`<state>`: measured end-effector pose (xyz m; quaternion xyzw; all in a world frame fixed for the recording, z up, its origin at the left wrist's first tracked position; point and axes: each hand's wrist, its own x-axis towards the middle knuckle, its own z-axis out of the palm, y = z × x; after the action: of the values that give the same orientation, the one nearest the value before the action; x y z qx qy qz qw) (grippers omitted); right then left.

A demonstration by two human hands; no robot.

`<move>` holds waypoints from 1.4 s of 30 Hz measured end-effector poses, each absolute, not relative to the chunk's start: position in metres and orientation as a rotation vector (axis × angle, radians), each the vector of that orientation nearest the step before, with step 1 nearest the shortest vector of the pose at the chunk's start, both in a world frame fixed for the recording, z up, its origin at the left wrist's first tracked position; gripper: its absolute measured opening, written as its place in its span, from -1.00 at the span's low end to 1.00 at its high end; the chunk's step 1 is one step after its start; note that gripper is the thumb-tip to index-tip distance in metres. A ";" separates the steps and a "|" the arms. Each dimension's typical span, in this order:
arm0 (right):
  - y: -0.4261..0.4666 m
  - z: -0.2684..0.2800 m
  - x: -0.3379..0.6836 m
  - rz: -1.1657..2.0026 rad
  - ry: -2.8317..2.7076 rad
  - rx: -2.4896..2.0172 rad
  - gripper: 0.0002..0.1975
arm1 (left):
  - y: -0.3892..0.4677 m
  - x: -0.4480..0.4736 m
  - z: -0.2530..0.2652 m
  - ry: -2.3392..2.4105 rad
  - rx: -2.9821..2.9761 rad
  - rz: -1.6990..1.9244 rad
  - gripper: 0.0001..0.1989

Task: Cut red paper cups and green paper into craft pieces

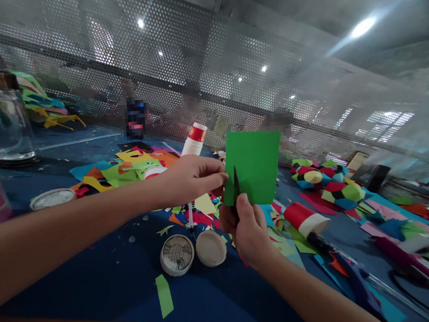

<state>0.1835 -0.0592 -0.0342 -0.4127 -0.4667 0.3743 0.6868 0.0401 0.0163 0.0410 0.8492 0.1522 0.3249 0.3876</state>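
A sheet of green paper (259,164) stands upright in front of me, above the table. My left hand (197,178) pinches its left edge between thumb and fingers. In my right hand (249,228) is a pair of scissors (236,183), gripped with the thumb on top. A dark blade points up across the left part of the sheet, and the handles are mostly hidden in my fingers. Beneath my hands lie two small round white lids or cups, one with black drawn lines (177,255) and one plain (211,248).
Coloured paper scraps (135,168) cover the blue table (109,287). A red and white paper cup (305,219) lies at right, near a dark blue glue gun (357,279). Stacked cups (193,140) stand behind. Colourful paper balls (318,176) sit at right, a glass jar (1,120) at left.
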 end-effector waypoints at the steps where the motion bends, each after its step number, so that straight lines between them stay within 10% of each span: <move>1: -0.060 -0.034 0.183 0.830 -1.029 -0.929 -0.50 | 0.016 0.040 0.040 0.386 2.164 0.817 -0.80; 42: -0.060 -0.036 0.182 0.813 -0.965 -0.948 -0.65 | 0.015 0.039 0.040 0.356 2.146 0.700 -0.81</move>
<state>0.1823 -0.0601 -0.0359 -0.4263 -0.4341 0.3655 0.7044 0.0394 0.0145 0.0399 0.8543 0.1416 0.2787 0.4154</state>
